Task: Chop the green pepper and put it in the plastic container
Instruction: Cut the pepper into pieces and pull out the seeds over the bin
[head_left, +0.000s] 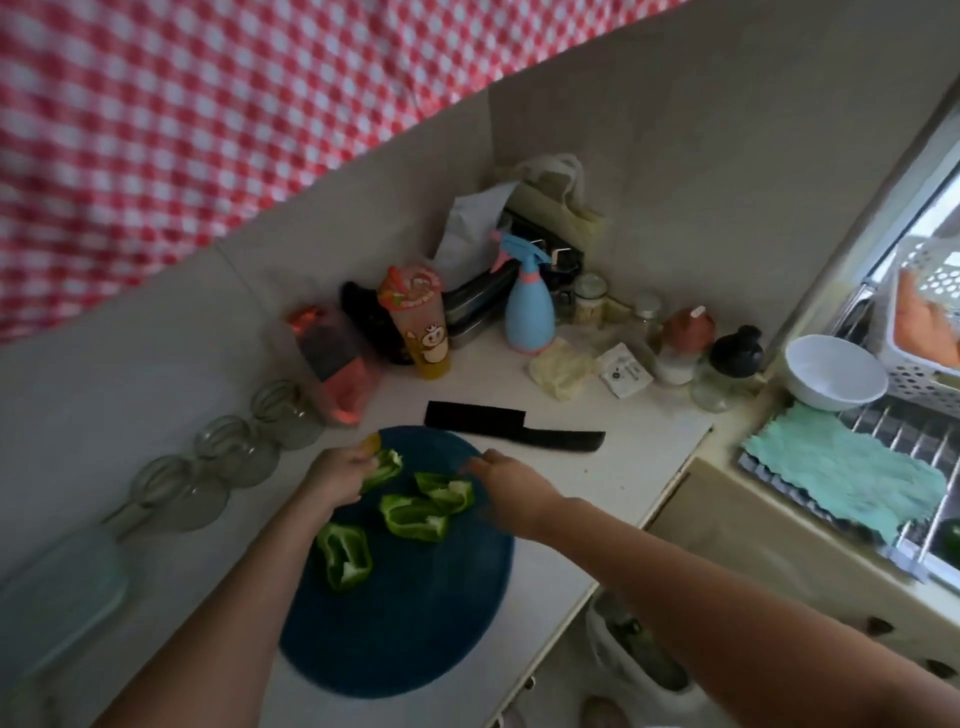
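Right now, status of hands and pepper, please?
Left hand holds a pepper piece. Right hand open, empty. Three pieces on board. Knife lies off board.
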